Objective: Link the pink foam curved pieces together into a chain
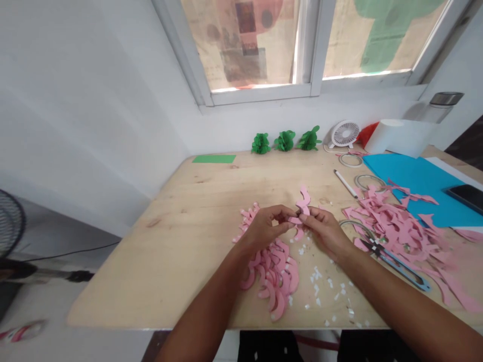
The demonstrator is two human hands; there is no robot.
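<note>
Over the middle of the wooden table, my left hand (267,224) and my right hand (322,227) meet at their fingertips. Between them is a pink curved paper piece (305,212), pinched from both sides. Another pink curved piece (304,195) shows just beyond the fingers; whether it is joined to the held one I cannot tell. Below and left of my hands lies a pile of pink crescent paper pieces (278,281), partly hidden by my left forearm. A smaller pink group (247,221) lies beyond that arm. Small white scraps (317,281) dot the table between my forearms.
Right of my right arm are scissors (400,264), pink paper offcuts (396,226), tape rolls (370,182), a white pen (345,183), blue sheets (415,176) and a phone (468,196). Along the wall stand green paper shapes (285,141) and a small fan (344,133). A green strip (214,159) lies far left.
</note>
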